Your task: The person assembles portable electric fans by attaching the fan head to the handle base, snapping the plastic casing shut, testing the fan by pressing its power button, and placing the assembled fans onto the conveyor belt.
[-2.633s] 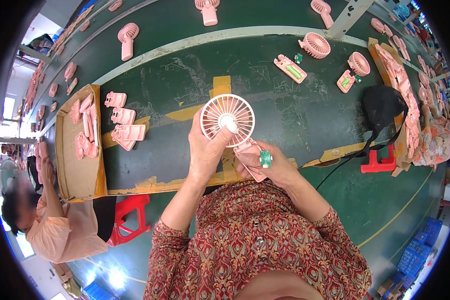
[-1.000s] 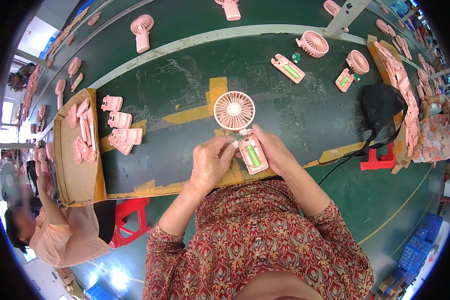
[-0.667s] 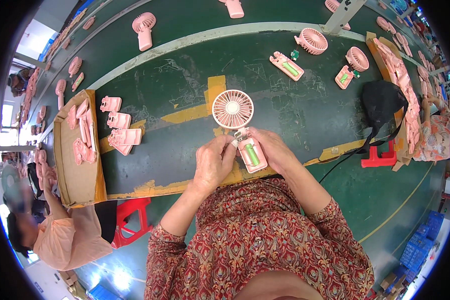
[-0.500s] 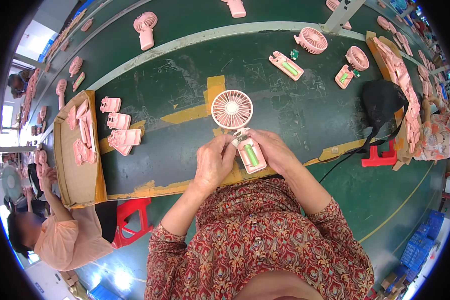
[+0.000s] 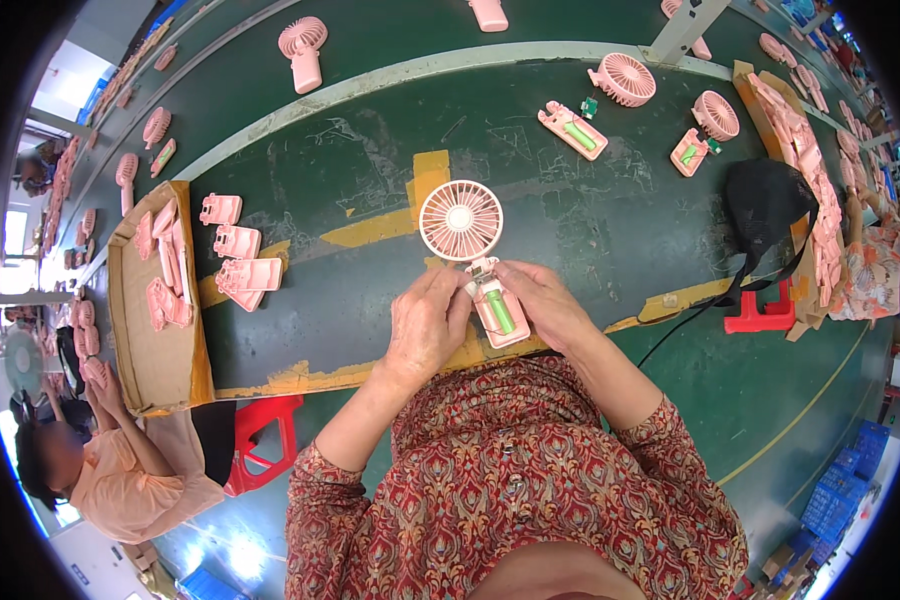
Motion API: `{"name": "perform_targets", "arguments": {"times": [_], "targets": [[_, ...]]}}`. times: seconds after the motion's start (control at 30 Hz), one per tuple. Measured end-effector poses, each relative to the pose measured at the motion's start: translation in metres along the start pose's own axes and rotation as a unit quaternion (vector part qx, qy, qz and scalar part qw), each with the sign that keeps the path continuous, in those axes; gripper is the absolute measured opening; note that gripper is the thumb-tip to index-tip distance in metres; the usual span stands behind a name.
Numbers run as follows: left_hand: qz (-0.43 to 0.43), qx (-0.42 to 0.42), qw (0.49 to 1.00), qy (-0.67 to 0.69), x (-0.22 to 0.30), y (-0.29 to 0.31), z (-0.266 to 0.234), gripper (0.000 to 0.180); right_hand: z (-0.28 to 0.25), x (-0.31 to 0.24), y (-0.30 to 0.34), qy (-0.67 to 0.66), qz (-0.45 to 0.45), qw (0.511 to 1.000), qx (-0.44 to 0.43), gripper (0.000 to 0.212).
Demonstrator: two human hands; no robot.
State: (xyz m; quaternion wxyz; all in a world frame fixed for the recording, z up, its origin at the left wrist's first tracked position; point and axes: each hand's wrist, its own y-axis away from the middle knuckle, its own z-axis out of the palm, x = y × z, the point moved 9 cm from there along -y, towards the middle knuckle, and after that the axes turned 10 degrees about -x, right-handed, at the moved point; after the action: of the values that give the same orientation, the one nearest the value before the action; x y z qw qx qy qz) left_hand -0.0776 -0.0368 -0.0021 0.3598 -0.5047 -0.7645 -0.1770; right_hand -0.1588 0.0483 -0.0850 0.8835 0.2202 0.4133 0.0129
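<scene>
Between my hands is a pink handheld fan [image 5: 460,220] with its round grille pointing away from me. Its handle shell [image 5: 502,318] is uncovered, and a green battery cell [image 5: 499,311] with thin wires lies inside. My left hand [image 5: 425,320] pinches at the left of the fan's neck, by the small circuit board; its fingertips hide what exactly they grip. Along the right side of the handle, my right hand [image 5: 547,305] holds with thumb and fingers closed. Several loose pink handle covers [image 5: 238,242] lie to the left on the table.
A cardboard box [image 5: 160,355] of pink parts stands left, another [image 5: 792,140] right beside a black bag [image 5: 765,205]. Two opened fans [image 5: 575,130] [image 5: 690,152] lie far right. Beyond the rail, a belt [image 5: 390,40] carries fans. A co-worker [image 5: 135,470] sits left.
The fan in my hands has tilted slightly left at its head. Fans on the far belt have shifted right. The co-worker at left has brought both hands together around a pink part.
</scene>
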Motion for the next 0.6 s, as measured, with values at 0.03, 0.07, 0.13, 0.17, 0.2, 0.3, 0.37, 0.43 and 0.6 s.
{"name": "perform_targets", "arguments": {"times": [0.03,0.07,0.13,0.17,0.2,0.3,0.37,0.43,0.6], "targets": [[0.000,0.000,1.000,0.000,0.001,0.000,0.001,0.004,0.000,0.000,0.000,0.004,-0.001,1.000,0.000,0.032],[-0.005,0.009,1.000,0.018,0.000,0.001,0.002,0.007,-0.001,0.001,0.000,0.009,-0.002,1.000,0.000,0.031],[-0.011,0.019,0.999,0.035,0.001,0.001,0.001,0.011,0.001,0.000,0.000,0.009,-0.001,1.000,-0.009,0.032],[0.027,0.018,0.999,0.009,0.011,0.000,-0.001,0.018,0.002,0.000,0.000,0.009,0.000,1.000,-0.017,0.032],[0.065,0.017,0.998,-0.017,0.020,0.000,-0.001,0.026,0.002,-0.001,0.001,0.009,0.000,1.000,-0.018,0.032],[0.085,-0.016,0.995,-0.056,0.022,0.002,0.004,0.033,0.003,-0.001,0.003,0.009,0.010,1.000,-0.028,0.032],[0.087,-0.028,0.993,-0.068,0.024,0.002,0.006,0.033,0.011,-0.008,0.004,0.067,-0.021,0.995,-0.076,0.028],[0.091,-0.041,0.992,-0.079,0.026,0.001,0.009,0.032,0.012,-0.009,0.006,0.083,-0.030,0.993,-0.084,0.027],[0.093,-0.063,0.986,-0.122,0.030,-0.001,0.014,0.035,0.016,-0.012,0.007,0.089,-0.040,0.992,-0.082,0.029]]}}
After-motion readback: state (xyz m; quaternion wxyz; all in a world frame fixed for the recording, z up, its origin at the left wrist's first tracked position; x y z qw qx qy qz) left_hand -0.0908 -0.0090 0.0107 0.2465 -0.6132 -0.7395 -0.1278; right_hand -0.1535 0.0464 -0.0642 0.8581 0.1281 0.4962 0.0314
